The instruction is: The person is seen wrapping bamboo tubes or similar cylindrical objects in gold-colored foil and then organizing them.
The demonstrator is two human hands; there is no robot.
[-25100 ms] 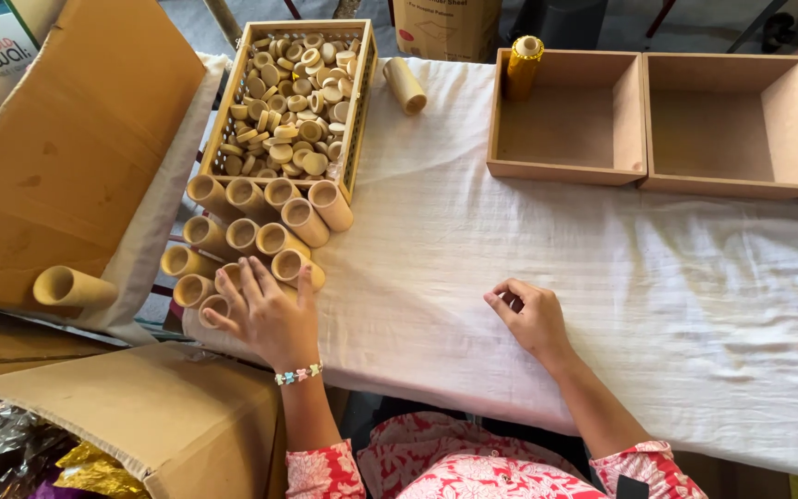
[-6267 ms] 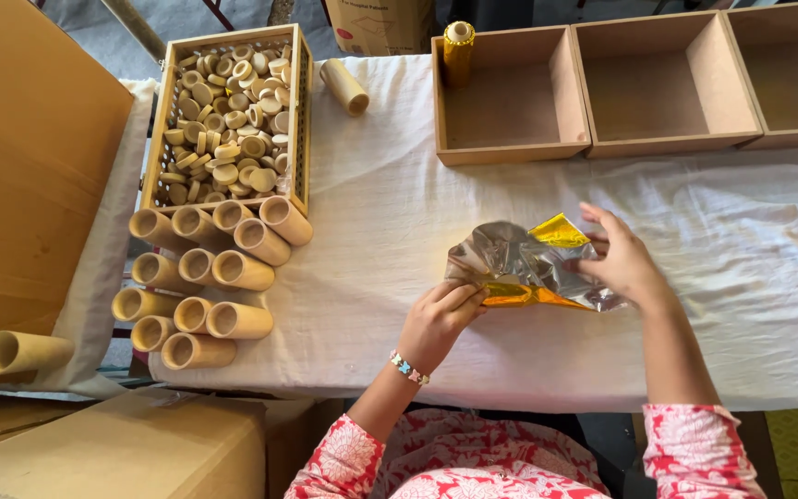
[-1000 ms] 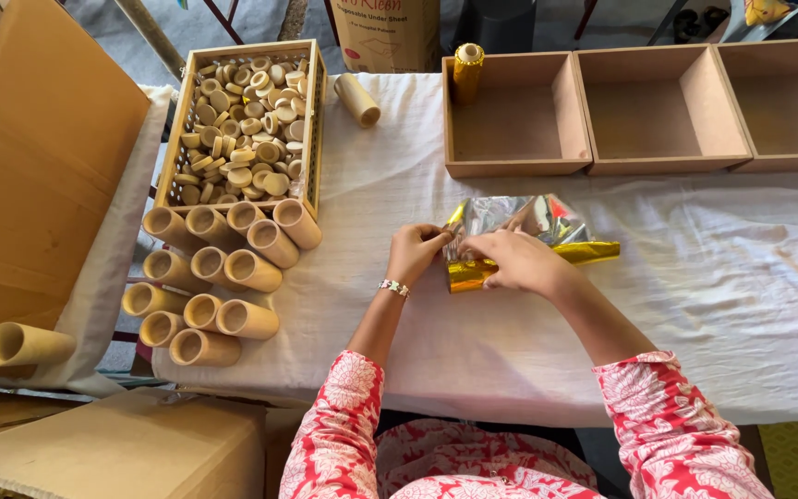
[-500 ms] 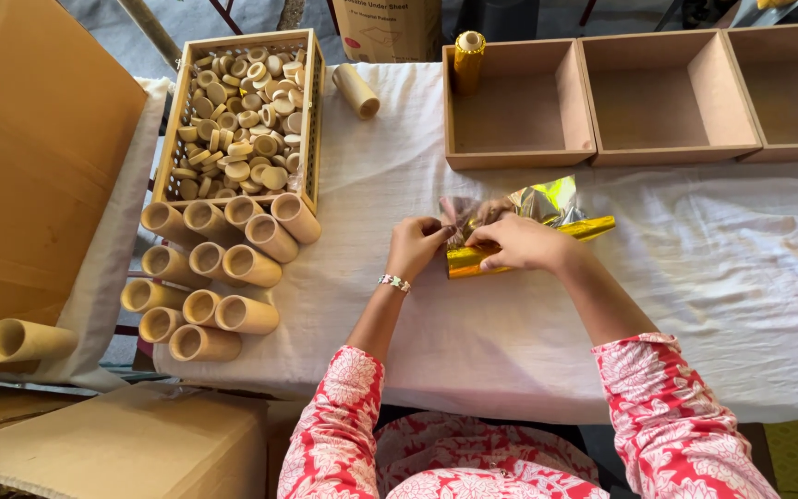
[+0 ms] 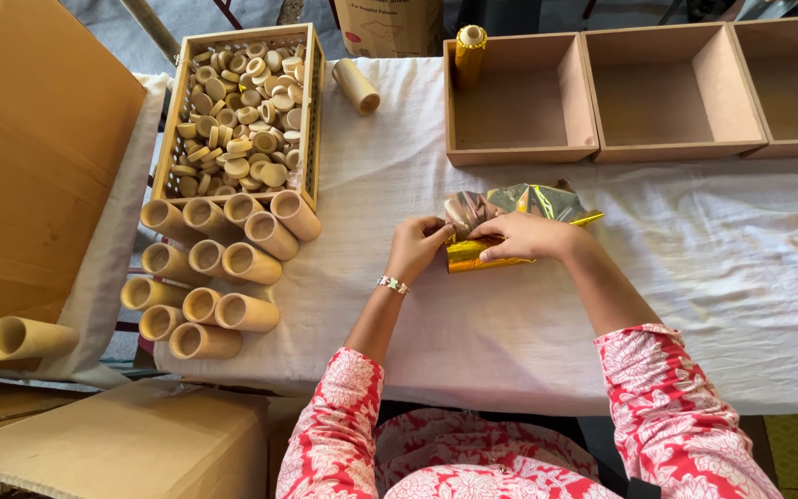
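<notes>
A tube half wrapped in shiny gold foil (image 5: 475, 259) lies on the white cloth in front of me. My left hand (image 5: 416, 246) grips its left end, fingers pinched on the crumpled foil (image 5: 521, 200). My right hand (image 5: 524, 237) lies over the tube's middle and presses the foil down. Loose foil bunches up behind both hands. A finished gold-wrapped tube (image 5: 468, 51) stands upright in the back left corner of the nearest wooden tray (image 5: 517, 155).
Several bare cardboard tubes (image 5: 222, 263) lie stacked at the table's left edge. Behind them a wooden crate (image 5: 312, 111) holds many round caps. One tube (image 5: 355, 86) lies alone near the crate. Two more trays (image 5: 671, 148) stand to the right. Cardboard boxes (image 5: 39, 148) stand at left.
Both hands have stayed on the tube and drawn the foil tighter around it; the loose foil behind has shifted a little.
</notes>
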